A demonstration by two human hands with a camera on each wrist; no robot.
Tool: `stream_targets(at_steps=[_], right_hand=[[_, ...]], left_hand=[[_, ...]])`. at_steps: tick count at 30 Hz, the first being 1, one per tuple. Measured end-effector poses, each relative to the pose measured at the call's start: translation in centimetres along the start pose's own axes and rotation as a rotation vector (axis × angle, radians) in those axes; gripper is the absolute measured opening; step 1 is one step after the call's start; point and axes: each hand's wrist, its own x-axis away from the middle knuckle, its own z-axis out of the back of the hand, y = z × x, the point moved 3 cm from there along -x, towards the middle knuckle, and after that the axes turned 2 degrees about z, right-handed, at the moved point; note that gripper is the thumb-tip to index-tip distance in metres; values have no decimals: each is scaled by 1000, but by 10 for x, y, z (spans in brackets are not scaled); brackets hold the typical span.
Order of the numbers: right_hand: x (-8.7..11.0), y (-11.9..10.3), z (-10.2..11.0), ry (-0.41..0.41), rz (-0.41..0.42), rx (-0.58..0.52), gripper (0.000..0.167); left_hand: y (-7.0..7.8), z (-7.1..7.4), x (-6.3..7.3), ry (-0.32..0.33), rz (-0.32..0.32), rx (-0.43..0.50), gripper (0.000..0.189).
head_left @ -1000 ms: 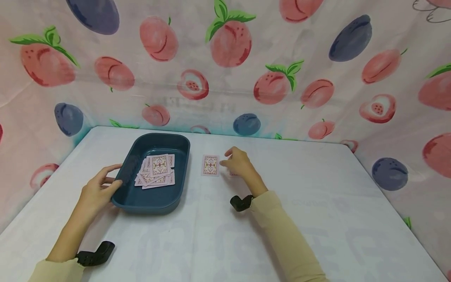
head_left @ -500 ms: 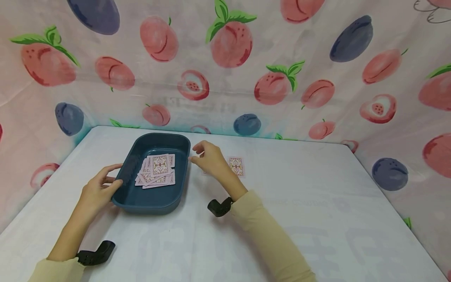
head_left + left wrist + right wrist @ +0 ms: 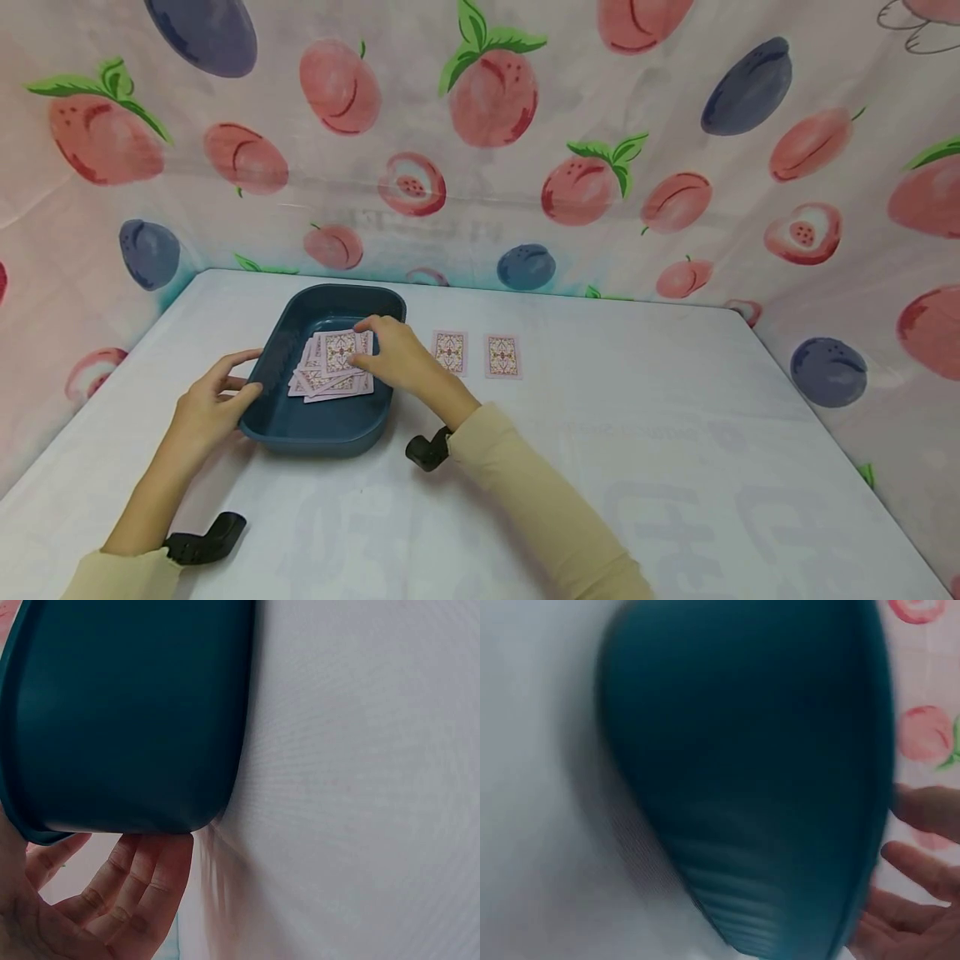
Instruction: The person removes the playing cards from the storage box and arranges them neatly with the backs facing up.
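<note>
A dark blue plastic tray [image 3: 318,446] holds a loose pile of face-down playing cards [image 3: 330,385], with patterned backs. My left hand [image 3: 210,404] holds the tray's left side, thumb at the rim; in the left wrist view its fingers [image 3: 161,885] lie against the outer wall. Over the tray's right rim reaches my right hand [image 3: 393,354], its thumb and forefinger apart above the top card. The right wrist view shows its fingers [image 3: 922,870] beyond the rim, with no card between them. To the right, two more face-down cards lie side by side, a nearer card [image 3: 452,352] and a farther card [image 3: 502,357].
A white cloth-covered table [image 3: 675,467] extends to the right and front. Behind it hangs a fruit-print curtain [image 3: 480,200]. Black wrist-worn devices sit on the left wrist [image 3: 206,540] and the right wrist [image 3: 427,450].
My right hand has moved left from the two cards on the table to over the pile in the tray, uncovering both cards. My left hand and the tray have stayed put.
</note>
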Motion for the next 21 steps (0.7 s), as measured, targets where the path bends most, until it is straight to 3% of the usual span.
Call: stream_targets(at_steps=[3,11,21], right_hand=[[-5,-2,-11,-48,34,56,47],[-13,-12,-28,-160,84,335,45],[-12,-13,-48,-135,37,735,38]], left_hand=[[0,0,0,0,-3,1,50],[-1,0,0,1,-2,9,50],[-2,-1,0,-9,6,13,51]])
